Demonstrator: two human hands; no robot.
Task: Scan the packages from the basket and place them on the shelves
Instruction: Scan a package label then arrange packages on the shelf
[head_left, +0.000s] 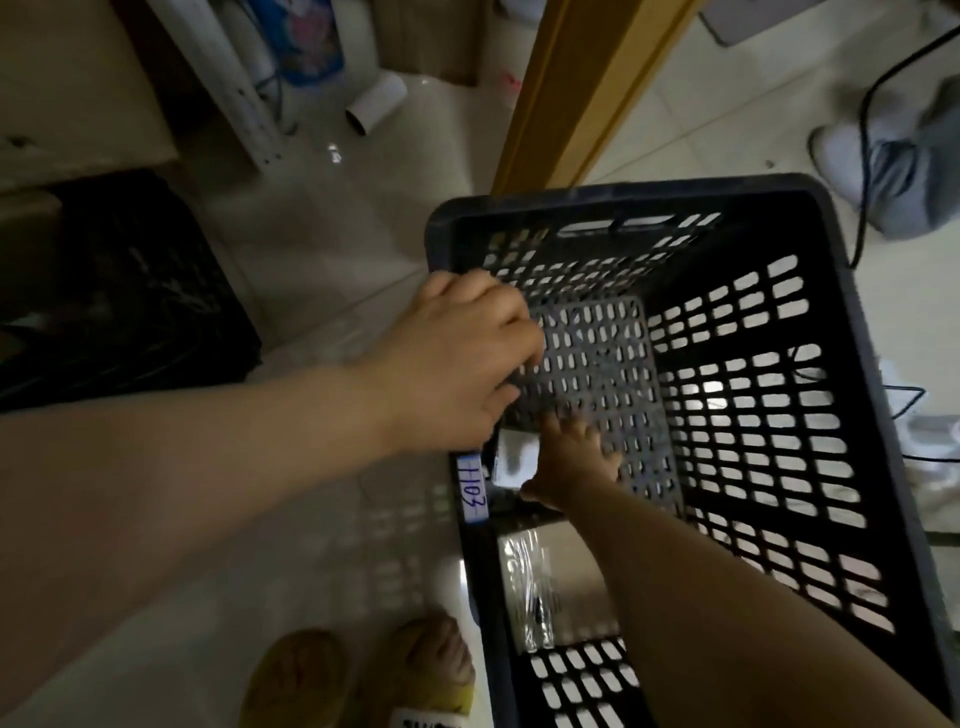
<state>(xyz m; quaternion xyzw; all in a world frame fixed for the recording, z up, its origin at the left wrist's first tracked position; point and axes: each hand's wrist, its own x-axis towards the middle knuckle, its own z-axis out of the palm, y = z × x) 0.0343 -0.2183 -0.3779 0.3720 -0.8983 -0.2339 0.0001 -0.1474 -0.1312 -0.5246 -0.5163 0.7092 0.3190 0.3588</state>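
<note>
A black perforated plastic basket (810, 374) stands on the floor, right of centre. My left hand (457, 358) grips its left rim, fingers curled over the edge. My right hand (571, 462) reaches deep inside, fingers spread on the basket floor, next to a small pale package (511, 457) by the left wall. A larger package in clear shiny wrap (550, 577) lies nearer me along the same wall, partly under my right forearm. A white label with blue writing (474, 488) is stuck on the left rim.
A black crate or bag (130, 296) sits at left on the pale tiled floor. A wooden post (566, 88) rises behind the basket. A white roll (376, 101) lies at the back. Another person's legs and shoes (893, 156) are at right. My slippered feet (363, 675) are below.
</note>
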